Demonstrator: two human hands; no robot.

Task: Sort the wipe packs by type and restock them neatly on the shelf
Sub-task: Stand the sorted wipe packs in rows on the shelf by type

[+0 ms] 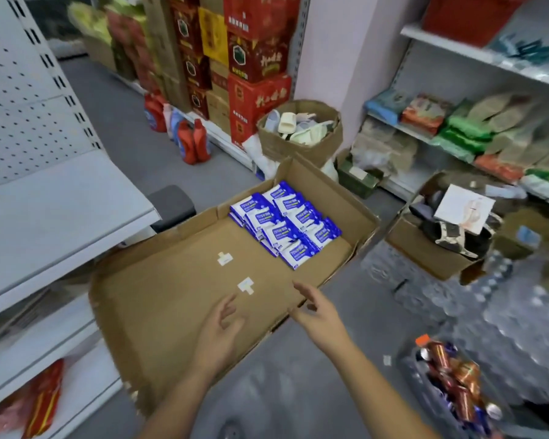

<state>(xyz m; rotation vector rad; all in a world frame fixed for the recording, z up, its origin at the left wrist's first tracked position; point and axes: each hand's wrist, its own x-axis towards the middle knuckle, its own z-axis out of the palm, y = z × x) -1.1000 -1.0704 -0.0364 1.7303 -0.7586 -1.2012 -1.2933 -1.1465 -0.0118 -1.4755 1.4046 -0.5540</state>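
Head view: cardboard box (171,296) holds blue wipe packs (286,223).

Matt cardboard box (178,299), glossy plastic wipe packs (286,224)

Two bare arms (373,375) show at the near side of the box (159,289) — left hand (223,326), right hand (318,315) — both ungloved, slender-fingered, uncovered wrist to elbow.

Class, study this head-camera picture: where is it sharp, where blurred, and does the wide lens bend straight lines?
Head view: the wipe packs in the cardboard box are fairly sharp; the right-shelf goods and the bottles bottom right smear; the slotted upright at left leans and bows.
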